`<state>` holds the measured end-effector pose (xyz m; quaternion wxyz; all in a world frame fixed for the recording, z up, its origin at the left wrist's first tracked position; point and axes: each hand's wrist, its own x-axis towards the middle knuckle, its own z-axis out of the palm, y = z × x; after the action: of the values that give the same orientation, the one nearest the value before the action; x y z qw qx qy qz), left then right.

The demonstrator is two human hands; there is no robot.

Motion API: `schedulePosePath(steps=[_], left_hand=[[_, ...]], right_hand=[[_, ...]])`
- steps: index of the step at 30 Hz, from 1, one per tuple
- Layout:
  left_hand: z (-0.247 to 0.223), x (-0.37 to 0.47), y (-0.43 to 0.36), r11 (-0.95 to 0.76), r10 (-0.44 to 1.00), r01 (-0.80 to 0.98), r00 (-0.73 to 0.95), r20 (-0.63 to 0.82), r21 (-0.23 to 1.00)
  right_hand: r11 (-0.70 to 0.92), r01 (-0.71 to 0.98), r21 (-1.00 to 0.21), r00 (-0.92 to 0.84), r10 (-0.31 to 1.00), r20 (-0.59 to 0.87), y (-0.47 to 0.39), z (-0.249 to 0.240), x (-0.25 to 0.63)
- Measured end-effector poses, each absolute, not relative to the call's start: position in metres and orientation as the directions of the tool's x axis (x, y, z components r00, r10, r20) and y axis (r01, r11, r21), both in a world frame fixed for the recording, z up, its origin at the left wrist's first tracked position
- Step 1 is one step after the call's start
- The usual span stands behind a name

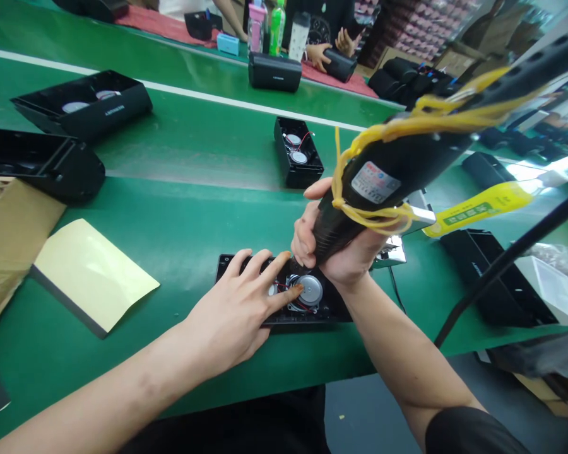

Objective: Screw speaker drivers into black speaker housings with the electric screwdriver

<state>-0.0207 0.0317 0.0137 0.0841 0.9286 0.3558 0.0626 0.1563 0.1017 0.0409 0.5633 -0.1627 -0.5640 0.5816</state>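
Observation:
My left hand [246,299] lies with spread fingers over a black speaker housing [284,320] on the green bench. One fingertip touches the round silver speaker driver [311,291] inside it. My right hand [345,252] is wrapped round a black electric screwdriver [341,221], which has a white label and yellow bands tied on it. The tool leans down toward the housing beside the driver. Its tip is hidden by my fingers. Thin red wires run between the parts in the housing.
An open speaker box [298,151] stands beyond my hands. More black housings [82,104] lie at the left, near yellow paper [97,271] and cardboard [16,239]. A yellow bottle [483,205] and a black cable [506,252] are at the right. Across the bench, a person's hands hold a speaker [339,65].

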Motion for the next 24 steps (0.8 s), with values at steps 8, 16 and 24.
schedulePosePath(steps=[8, 16, 24], left_hand=[[0.015, -0.019, 0.035, -0.720, 0.680, 0.659, 0.732, 0.037, 0.217], [0.002, -0.023, 0.032, -0.721, 0.689, 0.656, 0.713, 0.128, 0.224], [-0.008, -0.023, 0.029, -0.763, 0.644, 0.626, 0.718, 0.263, 0.161]], right_hand=[[0.239, -0.485, -0.841, -0.338, 0.836, 0.432, 0.100, 0.035, 0.159], [0.211, -0.479, -0.852, -0.357, 0.840, 0.409, 0.100, 0.035, 0.163], [0.715, -0.253, -0.652, 0.212, 0.698, 0.684, 0.100, 0.100, 0.244]])
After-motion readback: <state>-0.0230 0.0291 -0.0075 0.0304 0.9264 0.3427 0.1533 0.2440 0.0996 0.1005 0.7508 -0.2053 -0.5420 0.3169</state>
